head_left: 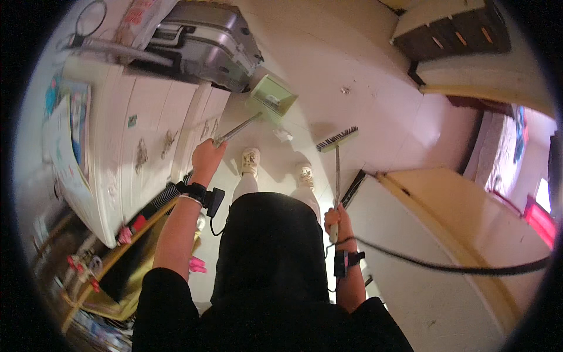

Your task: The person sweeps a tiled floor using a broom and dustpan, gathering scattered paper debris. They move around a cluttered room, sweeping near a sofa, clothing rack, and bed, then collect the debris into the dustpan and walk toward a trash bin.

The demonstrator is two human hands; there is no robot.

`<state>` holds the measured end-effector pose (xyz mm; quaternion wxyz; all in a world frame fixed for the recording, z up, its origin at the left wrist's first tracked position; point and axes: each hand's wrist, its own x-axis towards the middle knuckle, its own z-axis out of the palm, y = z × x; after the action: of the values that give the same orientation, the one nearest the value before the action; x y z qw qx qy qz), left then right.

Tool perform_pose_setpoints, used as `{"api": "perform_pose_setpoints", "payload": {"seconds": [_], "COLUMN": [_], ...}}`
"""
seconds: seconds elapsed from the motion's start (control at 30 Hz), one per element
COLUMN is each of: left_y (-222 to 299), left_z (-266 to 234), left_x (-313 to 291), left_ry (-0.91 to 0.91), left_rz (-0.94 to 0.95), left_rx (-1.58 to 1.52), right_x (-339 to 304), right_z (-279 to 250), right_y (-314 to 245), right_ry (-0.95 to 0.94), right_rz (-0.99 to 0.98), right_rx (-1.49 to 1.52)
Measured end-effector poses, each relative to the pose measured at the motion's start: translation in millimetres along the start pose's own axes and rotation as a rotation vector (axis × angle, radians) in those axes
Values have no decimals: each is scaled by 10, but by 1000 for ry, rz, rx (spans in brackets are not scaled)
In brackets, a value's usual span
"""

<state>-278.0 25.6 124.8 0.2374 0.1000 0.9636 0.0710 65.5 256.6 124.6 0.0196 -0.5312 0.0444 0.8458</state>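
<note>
My left hand [207,160] is closed around the handle of a long-handled dustpan [282,89]. Its pale green pan rests on the floor ahead of my left foot. My right hand [338,223] grips the handle of a broom [339,141], whose dark-bristled pale green head is turned at a slant over the floor ahead of my right foot. A crumpled white scrap [282,135] lies between the dustpan and the broom head. Farther off, a small heap of debris [345,90] sits on the floor.
A silver suitcase [199,44] stands at the far left beside a white cabinet [149,126]. An open door [457,217] lies close on my right. Dark drawers [454,35] stand at the far right. A black cable [457,267] runs from my right wrist toward the right.
</note>
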Motion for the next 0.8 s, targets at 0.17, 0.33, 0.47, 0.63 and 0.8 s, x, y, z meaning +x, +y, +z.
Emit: {"api": "perform_pose_setpoints", "payload": {"seconds": [0.17, 0.33, 0.47, 0.63, 0.8], "left_y": [199, 239, 143, -140, -542], "left_z": [103, 103, 42, -95, -152], "left_x": [-771, -1500, -1906, -2569, -3459], "left_ry": [79, 203, 201, 161, 112], "left_rz": [-197, -169, -192, -336, -453], "left_rx": [-210, -328, -338, -391, -448], "right_x": [-406, -605, -474, 83, 801], "right_z": [-374, -406, -184, -250, -775], "right_y": [-430, -870, -892, -355, 751], "right_ry": [192, 311, 320, 91, -258], "right_rz": [186, 324, 713, 1000, 1157], "right_rx": [-314, -1229, -1058, -1308, -1520]}}
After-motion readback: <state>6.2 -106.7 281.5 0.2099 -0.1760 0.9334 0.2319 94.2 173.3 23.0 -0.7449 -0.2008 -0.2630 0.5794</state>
